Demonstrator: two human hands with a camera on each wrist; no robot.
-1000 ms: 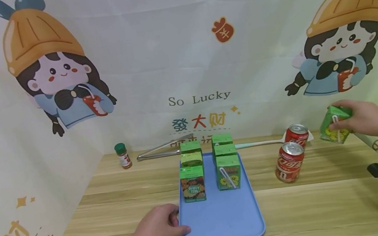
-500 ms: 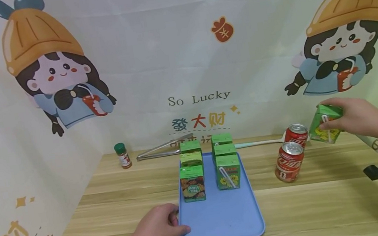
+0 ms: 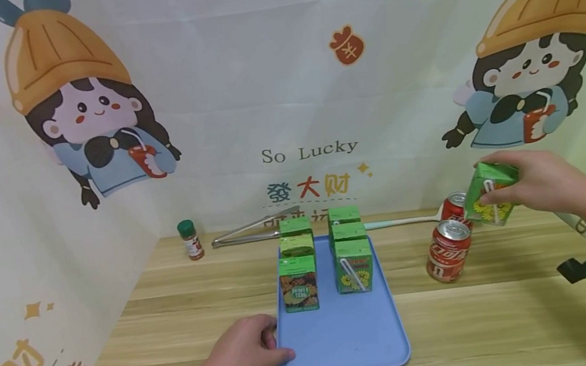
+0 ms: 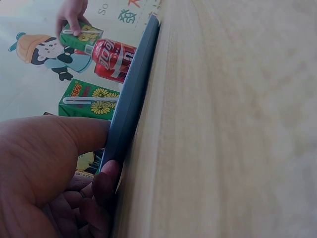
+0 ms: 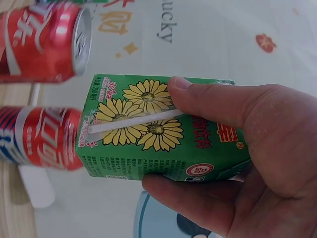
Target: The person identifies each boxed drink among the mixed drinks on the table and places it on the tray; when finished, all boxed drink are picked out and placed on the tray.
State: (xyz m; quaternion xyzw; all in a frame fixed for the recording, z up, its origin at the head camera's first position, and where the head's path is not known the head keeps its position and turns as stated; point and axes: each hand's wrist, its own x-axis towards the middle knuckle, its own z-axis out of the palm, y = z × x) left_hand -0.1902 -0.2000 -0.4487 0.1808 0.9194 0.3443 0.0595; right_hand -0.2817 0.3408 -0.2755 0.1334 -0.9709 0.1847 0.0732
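Observation:
Above the table at the right, my right hand [image 3: 543, 182] grips a green drink carton [image 5: 143, 124] with yellow flowers and a white straw on its side. The carton is tilted and held just right of the cans. My left hand [image 3: 246, 351] pinches the left rim of a blue tray [image 3: 343, 341], thumb over the edge and fingers beneath, as the left wrist view shows. Two rows of green drink cartons stand on the tray: a left row [image 3: 299, 285] with brown pictures on the front one, and a right row [image 3: 354, 268] with flowers and straws.
Two red cola cans, a front can [image 3: 449, 252] and a back can [image 3: 454, 208], stand right of the tray. Metal tongs [image 3: 247, 238] and a spatula with a pale handle [image 3: 402, 222] lie behind it. A green-capped spice jar [image 3: 191, 240] stands at the back left.
My right hand has carried the carton leftward, and the carton now partly covers the back can. My left hand and the tray have stayed in place.

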